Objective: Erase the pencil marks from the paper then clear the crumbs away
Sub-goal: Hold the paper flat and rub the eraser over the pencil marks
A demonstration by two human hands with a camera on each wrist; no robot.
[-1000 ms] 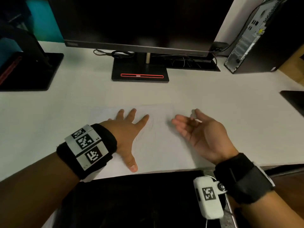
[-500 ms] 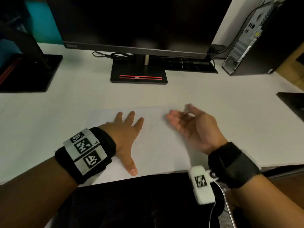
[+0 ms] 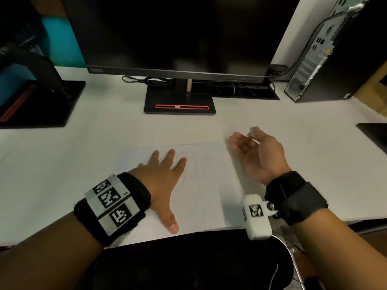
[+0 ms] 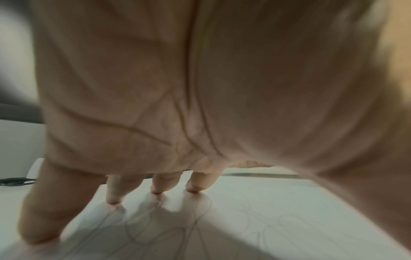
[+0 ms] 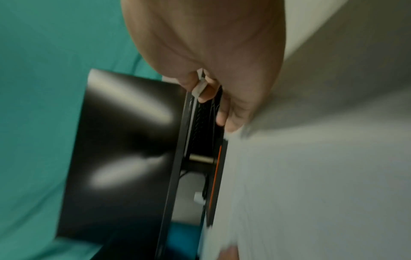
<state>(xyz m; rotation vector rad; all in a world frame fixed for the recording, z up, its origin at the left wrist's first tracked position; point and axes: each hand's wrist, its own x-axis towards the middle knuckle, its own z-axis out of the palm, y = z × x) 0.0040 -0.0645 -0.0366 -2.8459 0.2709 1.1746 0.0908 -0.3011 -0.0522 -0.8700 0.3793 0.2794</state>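
Observation:
A white sheet of paper [image 3: 205, 185] with faint pencil marks [image 3: 199, 164] lies on the white desk near the front edge. My left hand [image 3: 161, 174] rests flat on the sheet's left part with its fingers spread, and the fingertips [image 4: 113, 198] press on the paper [image 4: 278, 211]. My right hand [image 3: 244, 139] hovers just past the sheet's right edge, palm turned inward. It pinches a small grey eraser [image 3: 253, 131] at the thumb, seen also as the eraser [image 5: 200, 88] in the right wrist view, while its other fingers stretch out. No crumbs can be made out.
A dark monitor [image 3: 178, 38] on a black stand [image 3: 180, 101] is behind the paper. A computer tower [image 3: 326, 59] stands at the back right, a second black stand [image 3: 41, 101] at the left, and a dark flat object [image 3: 374, 135] at the right edge.
My right hand swung left over the paper's right edge, then back to the right beyond it, still holding the eraser. My left hand stayed flat on the sheet.

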